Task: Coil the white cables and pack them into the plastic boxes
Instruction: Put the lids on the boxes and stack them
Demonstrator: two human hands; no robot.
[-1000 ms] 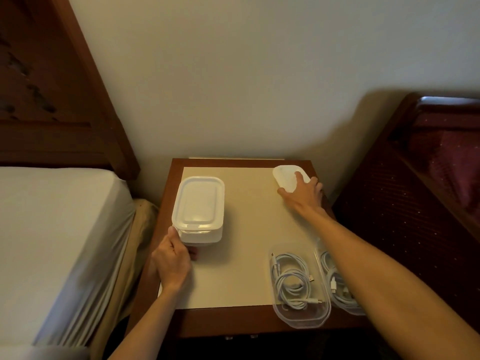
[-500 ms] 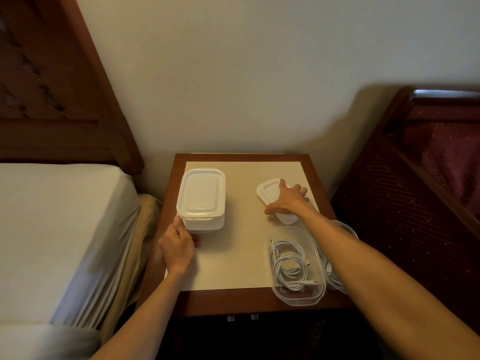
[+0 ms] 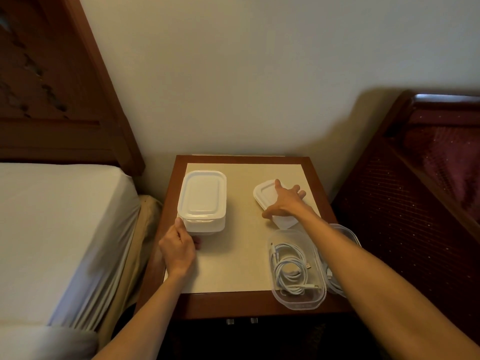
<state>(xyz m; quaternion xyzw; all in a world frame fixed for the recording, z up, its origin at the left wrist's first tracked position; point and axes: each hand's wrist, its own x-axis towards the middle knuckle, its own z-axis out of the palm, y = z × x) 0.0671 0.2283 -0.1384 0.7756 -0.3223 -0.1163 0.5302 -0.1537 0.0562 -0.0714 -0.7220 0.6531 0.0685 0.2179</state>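
A lidded white plastic box [image 3: 202,201] stands at the left of the bedside table [image 3: 244,302]; my left hand [image 3: 178,249] grips its near corner. My right hand [image 3: 284,202] lies on a white lid [image 3: 265,194] at the table's right side, fingers spread over it and thumb at its near edge. An open clear box [image 3: 298,304] at the front right holds a coiled white cable [image 3: 289,268]. A second clear box [image 3: 345,232] with another cable sits beside it, mostly hidden under my right forearm.
A bed with a white sheet [image 3: 57,229] and a wooden headboard [image 3: 59,100] is on the left. A dark red chair or bed frame [image 3: 415,190] stands on the right. The wall [image 3: 246,74] is just behind the table.
My right hand has drawn the white lid from the back right corner toward the middle right of the table. My left hand has stayed on the lidded box.
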